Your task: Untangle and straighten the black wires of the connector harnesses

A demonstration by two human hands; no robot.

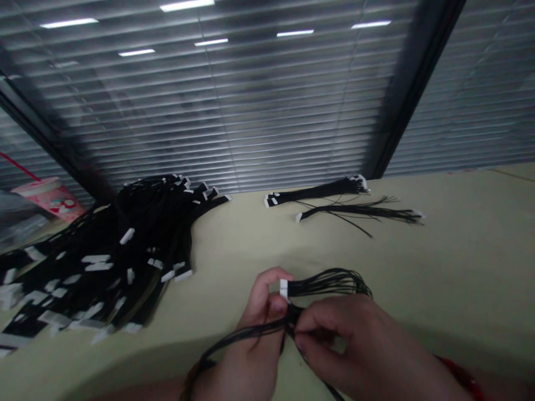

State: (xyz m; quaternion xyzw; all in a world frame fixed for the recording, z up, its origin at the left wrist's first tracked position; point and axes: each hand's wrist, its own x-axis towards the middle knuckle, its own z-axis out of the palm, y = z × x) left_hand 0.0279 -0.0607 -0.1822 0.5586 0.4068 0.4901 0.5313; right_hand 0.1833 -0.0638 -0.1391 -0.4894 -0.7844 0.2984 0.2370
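At the bottom centre, my left hand (pixel 254 340) holds a white connector (pixel 284 288) between thumb and forefinger. Black wires (pixel 330 281) run from the connector to the right and curve back down. Some of the wires cross my left palm and wrist towards the lower left. Right beside it, my right hand (pixel 351 340) has its thumb and forefinger pinched on black wires just below the connector. The exact ends between those fingertips are hidden.
A large heap of black cables with white connectors (pixel 96 262) covers the left side. Two smaller cable bundles (pixel 317 192) lie at the back of the pale table (pixel 460 250). A pink cup with a red straw (pixel 56 197) stands far left, by the window blinds (pixel 251 111).
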